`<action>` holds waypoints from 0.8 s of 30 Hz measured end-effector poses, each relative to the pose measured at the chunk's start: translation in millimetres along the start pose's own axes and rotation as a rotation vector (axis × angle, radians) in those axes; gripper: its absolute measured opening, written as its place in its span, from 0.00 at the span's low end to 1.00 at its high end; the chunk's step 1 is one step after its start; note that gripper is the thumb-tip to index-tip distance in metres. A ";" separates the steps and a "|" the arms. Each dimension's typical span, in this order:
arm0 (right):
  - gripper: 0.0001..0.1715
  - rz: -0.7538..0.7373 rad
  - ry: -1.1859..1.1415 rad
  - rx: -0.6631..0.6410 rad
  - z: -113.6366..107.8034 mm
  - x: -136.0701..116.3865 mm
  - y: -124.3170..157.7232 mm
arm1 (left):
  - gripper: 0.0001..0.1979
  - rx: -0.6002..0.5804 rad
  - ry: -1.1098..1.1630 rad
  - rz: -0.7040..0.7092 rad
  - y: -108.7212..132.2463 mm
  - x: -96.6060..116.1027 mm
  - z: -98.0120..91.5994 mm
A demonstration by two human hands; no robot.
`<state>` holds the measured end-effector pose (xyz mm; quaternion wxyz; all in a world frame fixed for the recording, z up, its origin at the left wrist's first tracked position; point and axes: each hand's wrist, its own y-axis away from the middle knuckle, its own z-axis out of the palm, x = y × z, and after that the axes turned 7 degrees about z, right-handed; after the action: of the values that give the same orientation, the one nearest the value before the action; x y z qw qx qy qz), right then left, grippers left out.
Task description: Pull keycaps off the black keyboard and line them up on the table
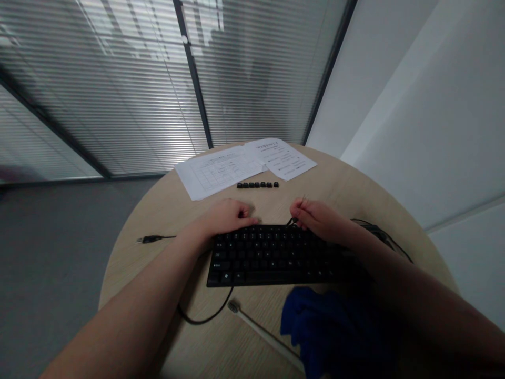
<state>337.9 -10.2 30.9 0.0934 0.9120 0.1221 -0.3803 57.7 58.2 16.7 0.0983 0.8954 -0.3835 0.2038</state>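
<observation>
The keyboard (272, 258) lies at the centre of the round table (158, 210). The left hand (226, 216) rests on its far left edge, fingers curled; whether it holds anything cannot be told. The right hand (319, 218) sits at the far edge, fingers pinched closed on a thin wire tool (303, 199). A row of keycaps (258, 185) lies farther away, near the papers (221, 171). A blue cloth (327, 326) and a brush (256, 326) lie on the near side.
</observation>
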 end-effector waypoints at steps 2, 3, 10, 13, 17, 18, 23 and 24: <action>0.14 -0.071 0.083 0.009 0.7 -4.8 3.8 | 0.24 -0.009 -0.021 0.004 -0.5 -1.0 0.4; 0.13 -0.114 0.117 0.012 1.2 -5.9 5.2 | 0.24 -0.012 -0.029 0.005 -0.6 -1.1 0.4; 0.10 -0.329 0.108 0.064 5.6 10.1 4.0 | 0.23 -0.018 -0.025 -0.008 1.3 3.5 -1.6; 0.09 -0.382 0.080 0.066 9.3 18.3 1.6 | 0.23 -0.020 -0.020 -0.011 1.4 3.7 -1.9; 0.08 -0.360 0.063 0.142 16.2 21.9 1.1 | 0.23 -0.013 -0.008 -0.010 0.9 1.8 -1.0; 0.08 -0.341 0.058 0.165 17.7 22.2 1.2 | 0.23 -0.010 -0.007 -0.006 0.7 1.3 -0.7; 0.08 -0.281 0.025 0.199 20.7 23.1 2.2 | 0.24 -0.008 -0.005 -0.014 0.6 -0.6 0.5; 0.08 -0.275 0.018 0.198 20.6 22.9 2.7 | 0.24 -0.004 0.001 -0.013 0.7 -0.7 0.5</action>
<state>340.5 -14.7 0.4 -0.0509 0.8948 0.2082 -0.3916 56.9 58.0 16.0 0.1017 0.8975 -0.3782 0.2028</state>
